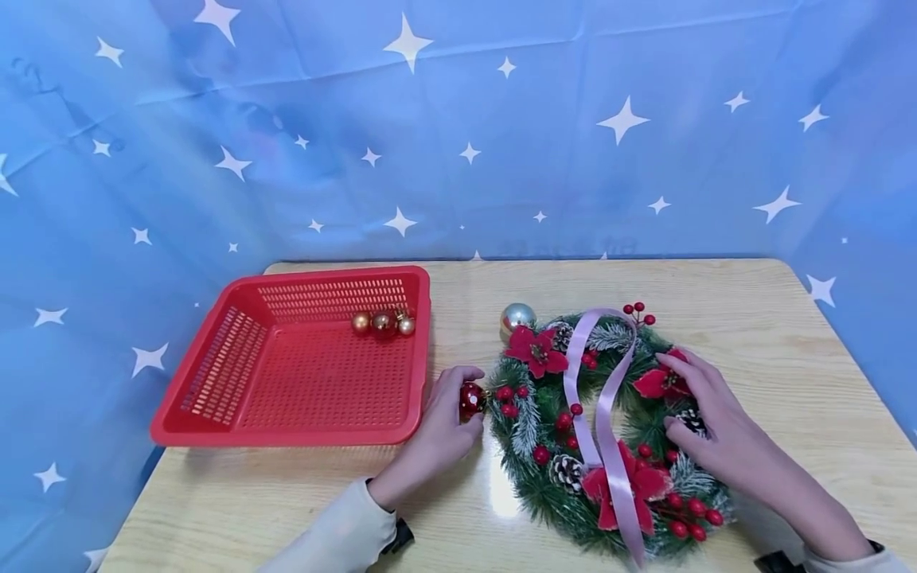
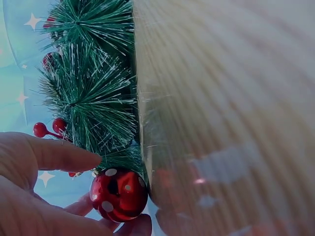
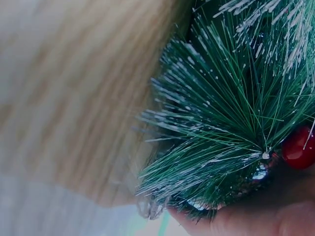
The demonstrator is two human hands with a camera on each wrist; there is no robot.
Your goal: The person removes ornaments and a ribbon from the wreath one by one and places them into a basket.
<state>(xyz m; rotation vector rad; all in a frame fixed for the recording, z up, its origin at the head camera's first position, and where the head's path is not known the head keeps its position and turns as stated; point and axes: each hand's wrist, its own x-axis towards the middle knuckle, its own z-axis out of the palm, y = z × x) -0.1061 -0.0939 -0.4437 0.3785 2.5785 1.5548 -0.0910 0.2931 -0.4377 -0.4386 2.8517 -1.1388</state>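
Note:
On the table lies a green Christmas wreath (image 1: 530, 461) with red poinsettias, red berries, frosted pine cones and a loop of pale purple ribbon (image 1: 605, 406). At its left edge my left hand (image 1: 440, 426) holds a shiny red bauble (image 2: 119, 194) with white dots, its cap toward the greenery. The left wrist view has the thumb above the bauble and fingers below it. My right hand (image 1: 723, 422) grips the wreath's right side, around a red poinsettia (image 1: 659, 383) and a pine cone. In the right wrist view, needles hide much of that grip.
A red plastic basket (image 1: 286, 436) stands to the left, with several small baubles (image 1: 383, 323) in its far right corner. A larger silvery bauble (image 1: 517, 318) sits against the wreath's far left edge. Behind the wooden table (image 1: 458, 286) hangs a blue cloth (image 1: 458, 103) with white stars.

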